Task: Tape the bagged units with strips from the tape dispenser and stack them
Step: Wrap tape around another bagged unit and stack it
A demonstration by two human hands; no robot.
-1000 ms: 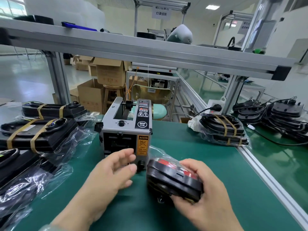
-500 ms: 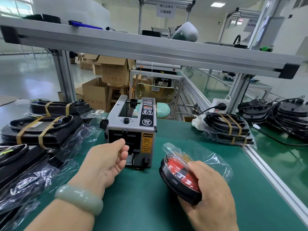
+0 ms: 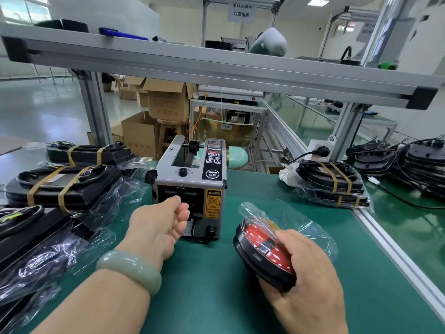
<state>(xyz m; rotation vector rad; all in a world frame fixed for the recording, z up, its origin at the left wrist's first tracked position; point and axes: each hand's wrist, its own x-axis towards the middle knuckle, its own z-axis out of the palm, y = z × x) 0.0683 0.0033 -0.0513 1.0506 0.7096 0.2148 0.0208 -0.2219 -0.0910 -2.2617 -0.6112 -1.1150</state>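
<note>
Worktop (image 3: pixel 216 297): green mat that carries every item below. Both hands work over it.
Loose bagged units (image 3: pixel 36 249): heap in clear film, outboard of the left forearm. No bands are visible on them.
Taped units (image 3: pixel 65 186): black, each bound with two tan bands. They lie beyond and outboard of the left hand.
Finished stack (image 3: pixel 334 186): banded units piled one on another, well beyond the right hand, near the worktop's right edge.
Tape dispenser (image 3: pixel 192 179): grey box, upright, directly ahead of the left hand, with its outlet slot facing the person.
Bagged unit (image 3: pixel 262 251): round, with a black rim and red face, in a clear bag. It is tilted on edge in the right hand, just beside the dispenser. The bag mouth stands loose above it.
Right hand (image 3: pixel 310 273): fingers wrapped round the unit's lower rim, gripping it through the film.
Left hand (image 3: pixel 161 227): fingers curled against the outlet slot. The fingertips are hidden, so whether they pinch a strip cannot be told.
Step in hand: judged to be strip collection, as this unit shows no band yet.
Next move: draw a strip clear of the outlet. Gather the slack film against the unit and lay the strip across it while the right hand holds the unit steady. Stacking comes after that.
</note>
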